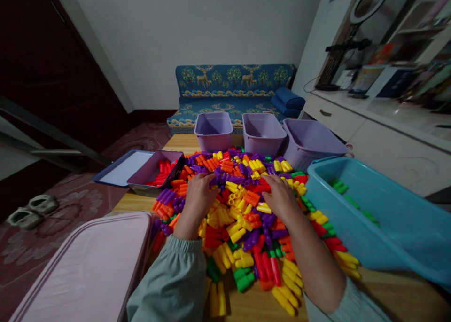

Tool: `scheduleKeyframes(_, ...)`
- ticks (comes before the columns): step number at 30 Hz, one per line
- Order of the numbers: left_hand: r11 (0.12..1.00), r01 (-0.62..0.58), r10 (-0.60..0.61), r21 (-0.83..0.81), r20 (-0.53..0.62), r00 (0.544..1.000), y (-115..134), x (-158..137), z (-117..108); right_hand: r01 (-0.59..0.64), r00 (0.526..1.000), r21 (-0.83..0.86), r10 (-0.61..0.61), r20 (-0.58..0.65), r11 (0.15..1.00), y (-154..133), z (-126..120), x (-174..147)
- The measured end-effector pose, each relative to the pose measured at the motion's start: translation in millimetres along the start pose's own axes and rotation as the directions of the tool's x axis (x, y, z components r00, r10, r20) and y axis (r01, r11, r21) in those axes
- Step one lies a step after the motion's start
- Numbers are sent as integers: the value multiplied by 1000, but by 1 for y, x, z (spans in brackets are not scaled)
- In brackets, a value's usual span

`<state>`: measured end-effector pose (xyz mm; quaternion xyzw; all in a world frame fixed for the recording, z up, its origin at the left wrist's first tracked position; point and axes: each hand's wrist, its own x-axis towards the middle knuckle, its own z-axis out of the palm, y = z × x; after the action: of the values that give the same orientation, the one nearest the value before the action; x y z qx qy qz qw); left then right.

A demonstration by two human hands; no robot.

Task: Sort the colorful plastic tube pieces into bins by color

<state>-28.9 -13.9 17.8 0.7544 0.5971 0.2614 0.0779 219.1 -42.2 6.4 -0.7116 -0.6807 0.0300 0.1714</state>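
We rest our left hand (199, 190) and right hand (280, 195) on the pile of plastic blocks (243, 218) covering the tabletop (137, 202), fingers spread loosely, grasping nothing we can make out.

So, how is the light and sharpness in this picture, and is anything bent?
Head view: dim room light, dark at the left. Both hands and the block pile are sharp. The shelves at right are blurred, and the blue tub bulges from wide-lens distortion.
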Motion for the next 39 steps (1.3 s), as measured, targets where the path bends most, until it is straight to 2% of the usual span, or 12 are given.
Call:
scheduleKeyframes(6, 999, 44, -39, -26, 158, 987, 9, -3, -18, -8, 1000, 68, 9, -18, 998, -3, -5, 1)
scheduleKeyframes(10, 999, 25, -16, -34, 233, 972, 10, -6, -13, -43, 998, 322, 58, -37, 946, -2, 2, 5)
scheduleKeyframes(12, 1000, -1, 8, -28, 266, 964, 11, -8, -4, -76, 996, 555, 90, 2, 828, -2, 7, 7)
scheduleKeyframes(14, 1000, -21, 24, -14, 283, 959, 12, -9, 3, -122, 992, 759, 113, 63, 640, -5, 11, 7)
scheduleKeyframes(16, 999, -29, 24, 14, 277, 961, 15, -9, 8, -157, 986, 869, 127, 110, 469, -9, 12, 6)
scheduleKeyframes(18, 999, -26, 14, 43, 266, 964, 17, -9, 10, -181, 982, 915, 122, 146, 360, -13, 10, 4)
scheduleKeyframes(21, 999, -15, 2, 49, 254, 967, 19, -8, 9, -231, 972, 937, 98, 212, 261, -17, 6, 0)
scheduleKeyframes(26, 999, 37, -31, -16, 279, 960, 16, -6, 9, -264, 964, 946, 88, 252, 186, -16, 4, -1)
scheduleKeyframes(30, 994, 52, -23, -99, 272, 962, 10, -3, 13, -245, 968, 949, 107, 228, 200, -15, 15, 3)
scheduleKeyframes(33, 988, 16, 8, -153, 157, 988, 9, 1, 15, -166, 980, 949, 151, 129, 269, -13, 24, 7)
scheduleKeyframes(36, 977, -45, 47, -206, 7, 999, 12, 3, 15, -26, 986, 879, 158, -56, 475, -13, 20, 8)
scheduleKeyframes(39, 949, -126, 133, -288, 6, 991, 19, 2, 14, 51, 984, 689, 81, -158, 723, -18, 5, 3)
